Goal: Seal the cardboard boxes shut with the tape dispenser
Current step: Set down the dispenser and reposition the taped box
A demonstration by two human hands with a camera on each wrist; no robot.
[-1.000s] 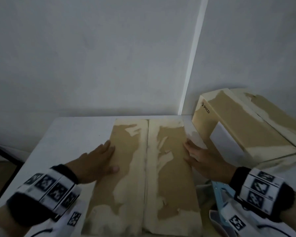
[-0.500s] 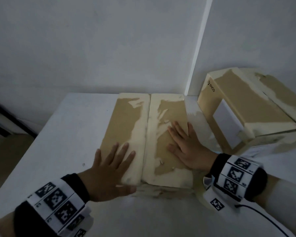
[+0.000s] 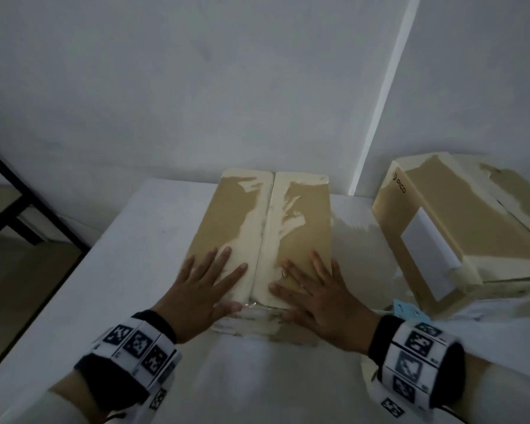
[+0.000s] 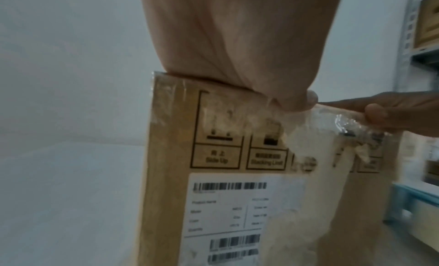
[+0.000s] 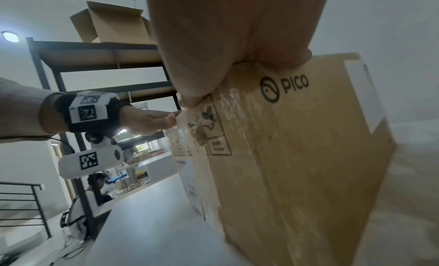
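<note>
A tan cardboard box [image 3: 306,215] stands in the middle of the white table [image 3: 129,270], its two top flaps closed along a centre seam. My left hand [image 3: 205,289] lies flat on the left flap at the near end, fingers spread. My right hand [image 3: 315,292] lies flat on the right flap beside it. Both thumbs reach over the near top edge, where wrinkled clear tape [image 4: 342,123] clings. The box's front face carries a barcode label [image 4: 228,204]. A light-blue object [image 3: 407,310], mostly hidden, lies right of my right wrist.
A second cardboard box [image 3: 447,221] with a PICO logo lies tilted at the right against the wall. A black metal rack [image 5: 71,67] stands to the left with an open carton [image 5: 111,22] on top. A seated person [image 5: 95,185] is far behind.
Both hands went from the box's outer sides onto the top flaps, then slid back to the near edge. The view has tilted and pulled back from the box.
</note>
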